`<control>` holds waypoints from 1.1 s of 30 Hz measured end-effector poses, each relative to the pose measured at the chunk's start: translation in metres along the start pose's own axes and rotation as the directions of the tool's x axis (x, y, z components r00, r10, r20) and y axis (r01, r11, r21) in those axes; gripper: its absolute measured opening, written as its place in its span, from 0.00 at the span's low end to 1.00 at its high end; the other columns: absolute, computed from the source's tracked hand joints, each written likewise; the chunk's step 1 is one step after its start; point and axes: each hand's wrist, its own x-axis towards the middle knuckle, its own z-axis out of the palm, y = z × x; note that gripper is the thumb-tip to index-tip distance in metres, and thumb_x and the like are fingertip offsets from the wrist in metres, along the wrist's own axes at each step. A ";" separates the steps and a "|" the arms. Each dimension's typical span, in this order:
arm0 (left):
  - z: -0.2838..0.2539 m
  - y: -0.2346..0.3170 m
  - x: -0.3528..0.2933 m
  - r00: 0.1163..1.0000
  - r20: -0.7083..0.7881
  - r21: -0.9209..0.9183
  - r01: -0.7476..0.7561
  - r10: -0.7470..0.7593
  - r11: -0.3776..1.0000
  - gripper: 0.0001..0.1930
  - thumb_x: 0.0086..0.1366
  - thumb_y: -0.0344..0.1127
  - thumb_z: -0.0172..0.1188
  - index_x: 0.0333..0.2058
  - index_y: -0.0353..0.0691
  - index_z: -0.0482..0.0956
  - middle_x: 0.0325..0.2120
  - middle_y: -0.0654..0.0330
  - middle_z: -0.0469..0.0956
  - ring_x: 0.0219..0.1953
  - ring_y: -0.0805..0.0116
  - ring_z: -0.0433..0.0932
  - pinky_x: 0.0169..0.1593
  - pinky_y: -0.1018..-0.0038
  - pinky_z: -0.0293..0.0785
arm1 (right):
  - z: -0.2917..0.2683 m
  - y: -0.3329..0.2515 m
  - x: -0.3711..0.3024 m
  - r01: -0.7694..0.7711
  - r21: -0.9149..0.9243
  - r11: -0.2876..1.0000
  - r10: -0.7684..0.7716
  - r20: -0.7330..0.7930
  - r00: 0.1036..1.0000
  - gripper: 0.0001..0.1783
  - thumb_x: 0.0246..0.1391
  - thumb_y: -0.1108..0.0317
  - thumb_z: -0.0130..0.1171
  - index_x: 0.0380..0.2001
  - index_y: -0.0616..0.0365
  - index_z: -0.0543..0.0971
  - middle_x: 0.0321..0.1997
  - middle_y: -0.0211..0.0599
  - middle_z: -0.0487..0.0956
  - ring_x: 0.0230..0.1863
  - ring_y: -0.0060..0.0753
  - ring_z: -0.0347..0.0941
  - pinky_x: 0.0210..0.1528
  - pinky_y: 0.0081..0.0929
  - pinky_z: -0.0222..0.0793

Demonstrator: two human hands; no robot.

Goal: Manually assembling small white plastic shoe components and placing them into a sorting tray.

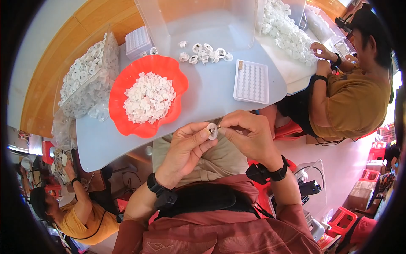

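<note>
My left hand (188,146) pinches a small round white plastic part (212,132) between thumb and fingertips, just past the table's near edge and above my lap. The part's flat face is turned to the right. At that face, my right hand (247,131) has its thumb and forefinger pressed together on a tiny brownish bit, too small to name. On the table, a loose group of similar round white parts (205,55) lies beyond my hands, some with dark centres. A red scalloped bowl (179,80) full of small white plastic pieces (149,98) stands to the left.
A white compartment tray (251,82) lies to the right, small tan pieces in one corner. Another tray stack (138,41) stands behind the bowl. Clear bins of white parts (86,72) flank the table. A co-worker (353,93) sits right; another (78,211) works lower left.
</note>
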 end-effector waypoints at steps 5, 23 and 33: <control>0.002 -0.002 -0.001 1.000 0.007 0.002 0.005 -0.005 1.000 0.10 0.68 0.28 0.57 0.47 0.35 0.79 0.43 0.55 0.81 0.45 0.65 0.82 0.51 0.68 0.83 | 0.006 0.003 -0.003 0.151 -0.109 0.982 -0.155 -0.024 0.988 0.07 0.50 0.79 0.64 0.35 0.62 0.81 0.35 0.41 0.82 0.36 0.38 0.79 0.39 0.28 0.74; 0.002 -0.005 -0.001 1.000 -0.023 0.024 -0.012 0.013 1.000 0.09 0.68 0.27 0.58 0.45 0.37 0.80 0.44 0.56 0.81 0.46 0.68 0.81 0.51 0.69 0.82 | 0.015 0.007 -0.008 0.268 -0.177 0.947 -0.290 -0.112 0.950 0.08 0.46 0.81 0.64 0.31 0.60 0.81 0.33 0.38 0.83 0.35 0.40 0.79 0.36 0.31 0.75; 0.002 -0.008 -0.001 0.998 -0.006 0.105 -0.057 0.058 0.993 0.09 0.67 0.26 0.59 0.45 0.36 0.80 0.44 0.56 0.81 0.46 0.67 0.81 0.51 0.69 0.82 | 0.008 0.000 -0.007 0.221 -0.211 0.952 -0.233 -0.031 0.972 0.06 0.46 0.80 0.61 0.29 0.59 0.81 0.30 0.41 0.81 0.34 0.45 0.79 0.36 0.34 0.74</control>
